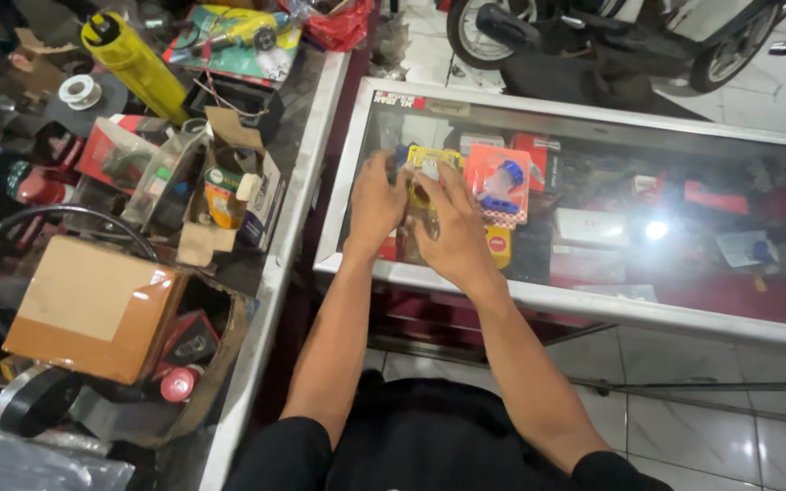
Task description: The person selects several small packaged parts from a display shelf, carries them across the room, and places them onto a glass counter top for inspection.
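Head view: a yellow blister pack (425, 182) — judged light, stiff-carded, slippery — was gripped at its side edges by left hand (376, 202) and right hand (448, 227) fingers atop the glass display counter (593, 295).

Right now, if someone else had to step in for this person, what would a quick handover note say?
Left hand: flat on the glass counter top, fingers touching the near-left side of a yellow-backed blister pack.
Right hand: laid over the same pack, fingers spread across its clear front; I cannot tell whether it grips or only rests.
Things: the yellow pack lies on the glass near the counter's left end; a red blister pack with a blue part lies just right of it, untouched.
Done: both packs are out on the counter top.
Left: the yellow pack looks unopened; the hands hide most of it.
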